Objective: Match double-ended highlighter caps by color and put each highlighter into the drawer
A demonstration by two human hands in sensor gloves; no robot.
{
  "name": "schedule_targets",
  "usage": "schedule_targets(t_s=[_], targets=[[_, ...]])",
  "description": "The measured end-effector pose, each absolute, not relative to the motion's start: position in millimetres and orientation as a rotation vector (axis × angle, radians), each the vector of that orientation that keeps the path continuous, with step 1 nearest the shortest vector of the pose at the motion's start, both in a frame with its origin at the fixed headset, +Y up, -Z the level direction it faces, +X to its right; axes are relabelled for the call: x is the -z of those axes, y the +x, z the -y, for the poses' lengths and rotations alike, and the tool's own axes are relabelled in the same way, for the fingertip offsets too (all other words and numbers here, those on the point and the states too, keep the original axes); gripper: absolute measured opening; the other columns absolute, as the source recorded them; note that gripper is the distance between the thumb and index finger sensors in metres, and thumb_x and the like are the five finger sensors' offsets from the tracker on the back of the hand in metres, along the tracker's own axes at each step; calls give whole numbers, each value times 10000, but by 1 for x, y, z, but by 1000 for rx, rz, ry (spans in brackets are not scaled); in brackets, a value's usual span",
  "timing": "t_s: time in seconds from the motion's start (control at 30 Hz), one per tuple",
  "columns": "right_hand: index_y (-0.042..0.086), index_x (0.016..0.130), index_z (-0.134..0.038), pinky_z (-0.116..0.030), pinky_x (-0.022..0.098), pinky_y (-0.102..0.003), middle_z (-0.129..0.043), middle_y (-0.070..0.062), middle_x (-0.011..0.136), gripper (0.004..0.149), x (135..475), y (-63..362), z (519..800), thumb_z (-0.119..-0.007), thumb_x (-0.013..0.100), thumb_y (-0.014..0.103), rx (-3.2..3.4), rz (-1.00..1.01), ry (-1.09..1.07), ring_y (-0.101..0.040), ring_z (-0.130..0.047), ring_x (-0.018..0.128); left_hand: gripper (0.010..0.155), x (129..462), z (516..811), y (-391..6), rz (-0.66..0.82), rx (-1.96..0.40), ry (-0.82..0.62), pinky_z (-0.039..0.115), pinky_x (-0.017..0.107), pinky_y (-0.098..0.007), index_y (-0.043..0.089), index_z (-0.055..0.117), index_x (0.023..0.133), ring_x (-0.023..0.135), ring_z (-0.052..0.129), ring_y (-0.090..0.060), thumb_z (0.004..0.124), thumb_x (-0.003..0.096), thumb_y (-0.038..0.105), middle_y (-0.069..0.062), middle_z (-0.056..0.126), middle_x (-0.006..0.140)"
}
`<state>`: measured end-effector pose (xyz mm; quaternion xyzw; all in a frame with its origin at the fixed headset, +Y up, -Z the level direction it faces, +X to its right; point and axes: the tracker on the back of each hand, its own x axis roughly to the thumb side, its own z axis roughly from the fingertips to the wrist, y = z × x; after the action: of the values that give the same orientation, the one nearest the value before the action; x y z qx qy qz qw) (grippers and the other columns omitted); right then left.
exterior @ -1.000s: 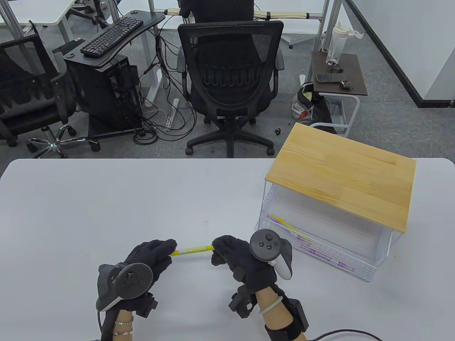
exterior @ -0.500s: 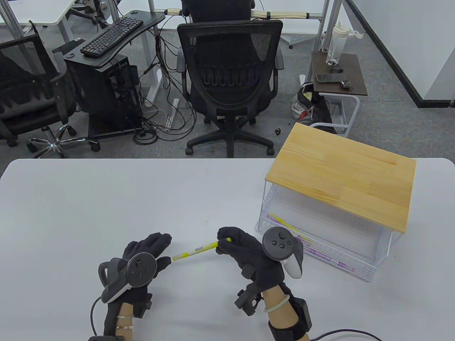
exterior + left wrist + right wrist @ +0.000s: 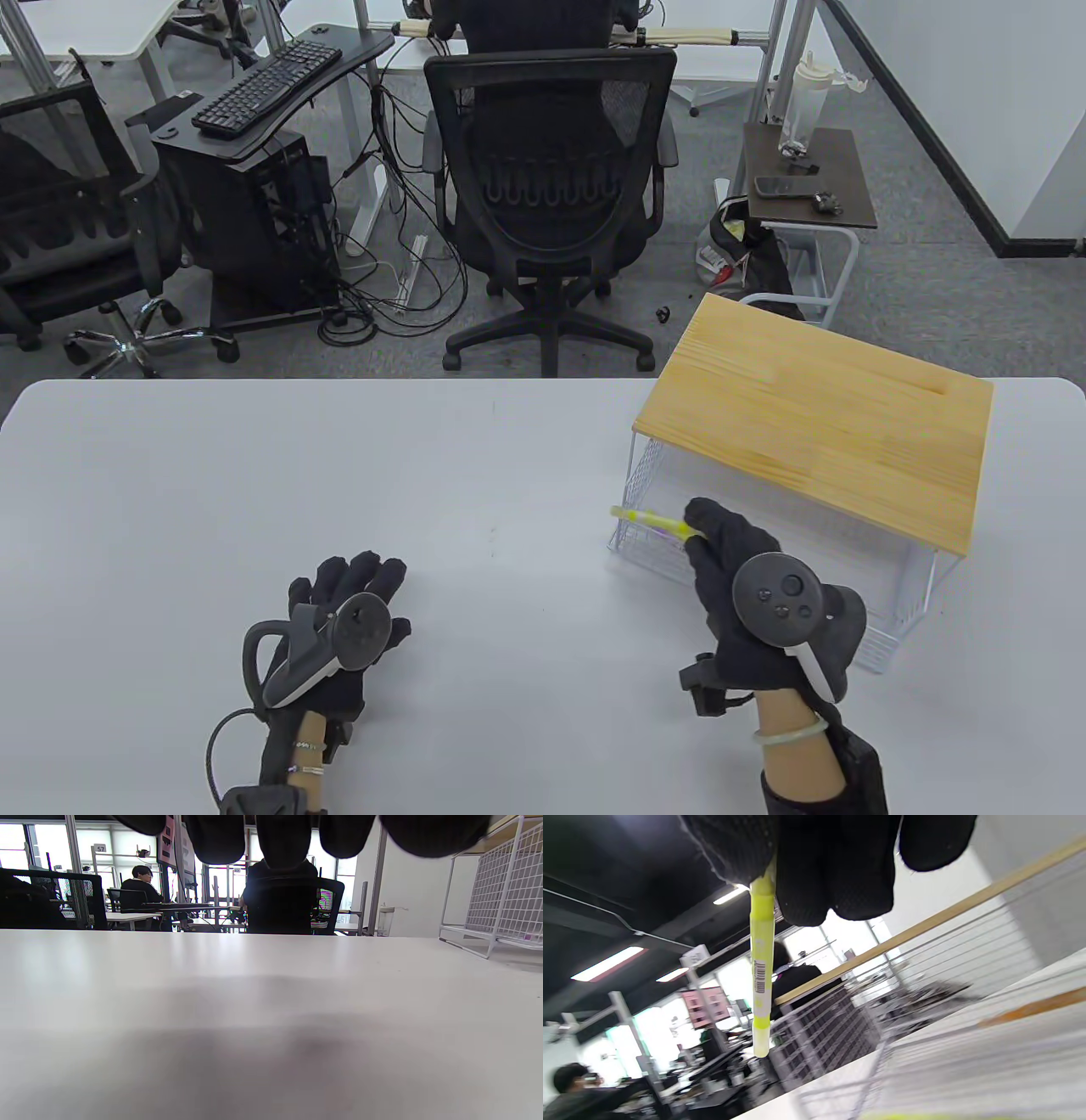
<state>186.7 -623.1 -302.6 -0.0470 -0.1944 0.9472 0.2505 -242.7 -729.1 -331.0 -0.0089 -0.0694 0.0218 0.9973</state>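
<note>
table view: right hand [image 3: 747, 594] pinches yellow highlighter [image 3: 649, 519] over the drawer [image 3: 882, 649]'s near-left corner, long axis running left-right; left hand [image 3: 348, 607] flat, fingers spread, well left | left wrist view: fingertips [image 3: 282, 840] hold nothing | right wrist view: highlighter [image 3: 762, 963] clamped between fingers.
</note>
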Motion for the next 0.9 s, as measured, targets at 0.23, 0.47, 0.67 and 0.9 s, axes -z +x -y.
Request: schedule_targets(t_s=[0.23, 0.47, 0.67, 0.9], targets=[[257, 1080, -573, -541, 722, -688, -716, -107, 1112, 481, 329, 224, 662, -681, 611, 266, -2659, 474, -363, -440, -775, 939, 691, 333, 738, -232, 152, 19, -70, 491, 743, -681, 374, 549, 1108, 1090, 628, -410, 660, 449, 551, -11, 580, 1227], [269, 1136, -453, -435, 735, -725, -511, -79, 1199, 580, 329, 232, 680, -667, 607, 373, -2893, 340, -499, -532, -589, 1044, 689, 335, 741, -234, 160, -11, -90, 488, 744, -681, 377, 552, 1107, 1092, 623, -411, 658, 449, 554, -8, 579, 1228], [278, 1091, -609, -508, 714, -725, -664, -61, 1171, 533, 330, 218, 697, -688, 584, 422, -2997, 244, -401, -509, -728, 997, 691, 336, 746, -230, 158, 41, -118, 488, 744, -679, 379, 548, 1107, 1093, 622, -409, 657, 448, 555, -7, 578, 1228], [316, 1128, -590, -526, 723, -727, -706, -32, 1193, 531, 352, 213, 728, -706, 619, 415, -3194, -6, -525, -488, -738, 1047, 688, 335, 747, -225, 176, 52, -118, 486, 746, -678, 380, 550, 1106, 1094, 621, -405, 657, 450, 553, -7, 577, 1229]])
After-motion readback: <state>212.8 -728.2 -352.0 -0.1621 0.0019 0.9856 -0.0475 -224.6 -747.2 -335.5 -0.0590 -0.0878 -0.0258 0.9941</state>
